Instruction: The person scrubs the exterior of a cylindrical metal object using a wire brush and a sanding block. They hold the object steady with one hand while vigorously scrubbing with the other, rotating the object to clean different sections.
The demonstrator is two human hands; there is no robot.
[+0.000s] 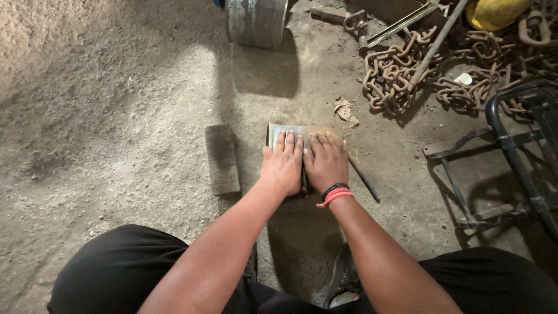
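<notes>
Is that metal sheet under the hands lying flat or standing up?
Flat: the metal sheet lies on the ground, both palms pressed on top.

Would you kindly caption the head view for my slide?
Both hands, left and right, press flat on a metal sheet on the dirt floor.

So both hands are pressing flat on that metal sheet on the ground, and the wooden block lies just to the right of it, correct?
Not quite. In the head view the left hand and right hand do press flat on the metal sheet, but the wooden block lies to its left, not its right.
</notes>
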